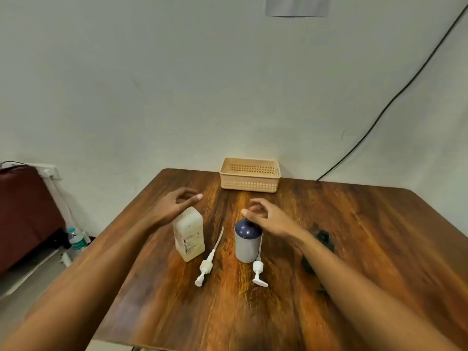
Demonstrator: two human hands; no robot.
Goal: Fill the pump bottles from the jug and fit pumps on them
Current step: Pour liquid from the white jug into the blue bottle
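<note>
The right forearm hides most of a dark thing [323,239] on the table [367,236]. The left hand [177,205] hovers with loosely spread fingers over the jug [188,236]; whether it touches is unclear. The right hand [266,216], fingers curled and holding nothing, sits at the neck of the bottle [247,243]. Two pumps [206,266] lie nearer than the fingers; the basket [250,174] stands beyond them.

- I'm seeing a wooden worktop [354,236] standing against a pale wall [177,84].
- A black cable [395,97] is trailing down it.
- A maroon seat [22,211] is sitting left.

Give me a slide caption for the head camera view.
Left hand over jug, right hand over bottle, two pumps lying loose.
</note>
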